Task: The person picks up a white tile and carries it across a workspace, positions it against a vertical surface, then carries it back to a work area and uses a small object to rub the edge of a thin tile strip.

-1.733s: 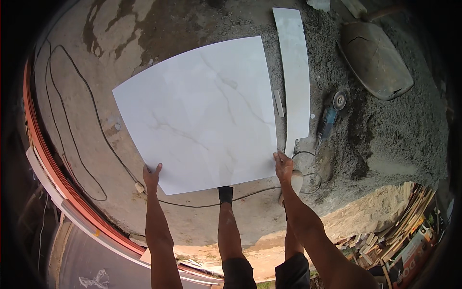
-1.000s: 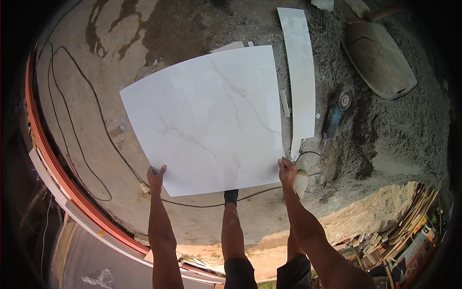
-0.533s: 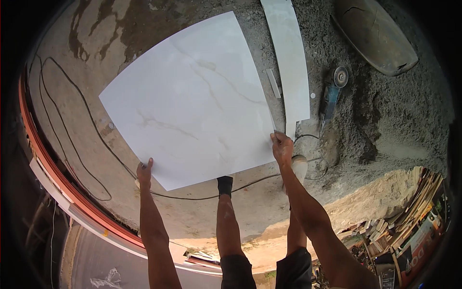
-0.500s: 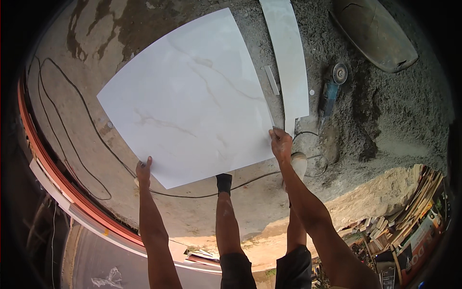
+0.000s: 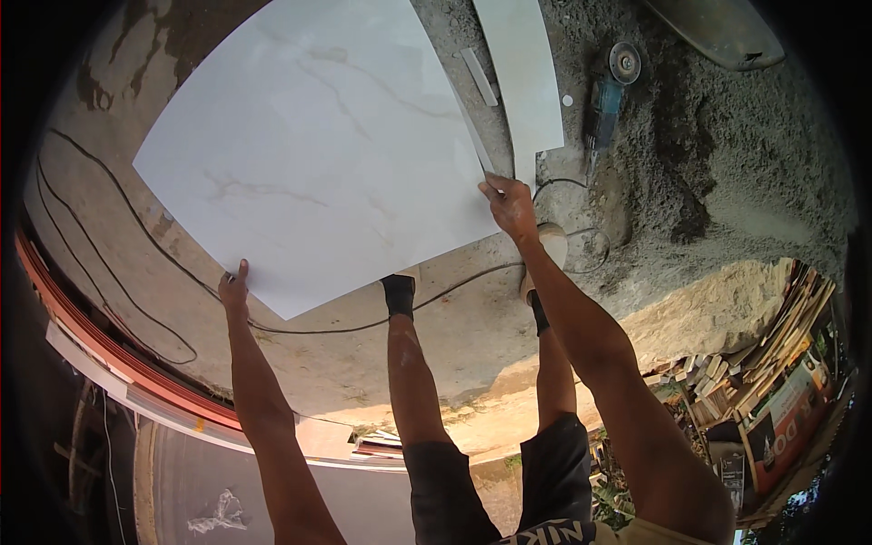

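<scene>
A large white tile (image 5: pixel 300 154) with faint brownish veins fills the upper middle of the view. My left hand (image 5: pixel 234 289) is closed on its near left edge, thumb on top and fingers underneath. At the near right corner, my right hand (image 5: pixel 510 207) pinches the tile's edge. The far edge runs out of the top of the view. To the right lie a long pale tile strip (image 5: pixel 525 82) and a small narrow offcut (image 5: pixel 479 76). My feet are partly hidden behind the tile and my right arm.
A blue angle grinder (image 5: pixel 607 104) lies on grey grit at the right. Its black cable (image 5: pixel 363 327) runs across the concrete near my feet. A grey basin (image 5: pixel 727 32) stands at the far right; stacked wood pieces (image 5: pixel 772 350) lie nearer. Reddish stacked panels (image 5: pixel 118 350) line the left.
The whole scene has shifted upward and slightly left in the view, the grinder and strip included. Both hands keep their hold on the tile.
</scene>
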{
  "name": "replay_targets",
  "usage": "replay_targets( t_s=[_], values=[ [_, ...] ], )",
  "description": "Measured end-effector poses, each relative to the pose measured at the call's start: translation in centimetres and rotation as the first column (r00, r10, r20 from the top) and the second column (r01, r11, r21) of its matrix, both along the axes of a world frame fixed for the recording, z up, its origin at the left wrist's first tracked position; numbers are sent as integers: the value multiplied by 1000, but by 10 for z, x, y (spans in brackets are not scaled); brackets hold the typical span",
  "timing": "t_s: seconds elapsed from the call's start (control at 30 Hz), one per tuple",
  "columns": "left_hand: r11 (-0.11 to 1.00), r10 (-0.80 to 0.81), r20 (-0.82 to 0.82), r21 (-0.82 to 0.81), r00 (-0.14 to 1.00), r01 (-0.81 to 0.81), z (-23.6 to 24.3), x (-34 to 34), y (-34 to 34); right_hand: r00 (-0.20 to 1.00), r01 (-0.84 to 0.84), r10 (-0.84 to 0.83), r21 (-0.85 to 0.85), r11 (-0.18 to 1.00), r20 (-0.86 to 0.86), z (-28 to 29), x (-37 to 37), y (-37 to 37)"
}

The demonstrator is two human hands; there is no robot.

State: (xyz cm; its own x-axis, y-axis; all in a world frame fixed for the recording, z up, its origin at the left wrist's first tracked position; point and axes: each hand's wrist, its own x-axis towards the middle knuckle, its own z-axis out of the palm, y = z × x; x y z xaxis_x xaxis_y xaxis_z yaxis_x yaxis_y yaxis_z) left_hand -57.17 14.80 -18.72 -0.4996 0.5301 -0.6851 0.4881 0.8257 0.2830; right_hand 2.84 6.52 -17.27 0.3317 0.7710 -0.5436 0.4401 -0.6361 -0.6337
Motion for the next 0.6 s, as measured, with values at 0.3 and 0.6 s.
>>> replay_targets(
  t_s=[0.3, 0.6],
  values=[
    [990, 132, 52, 44, 990, -135, -5, 3, 5, 999, 32, -32, -42, 999, -1, -2, -2, 12],
    [997, 70, 1, 26, 998, -70, -8, -26, 23, 996, 36, -40, -45, 998, -79, -7, -16, 27]
  ],
)
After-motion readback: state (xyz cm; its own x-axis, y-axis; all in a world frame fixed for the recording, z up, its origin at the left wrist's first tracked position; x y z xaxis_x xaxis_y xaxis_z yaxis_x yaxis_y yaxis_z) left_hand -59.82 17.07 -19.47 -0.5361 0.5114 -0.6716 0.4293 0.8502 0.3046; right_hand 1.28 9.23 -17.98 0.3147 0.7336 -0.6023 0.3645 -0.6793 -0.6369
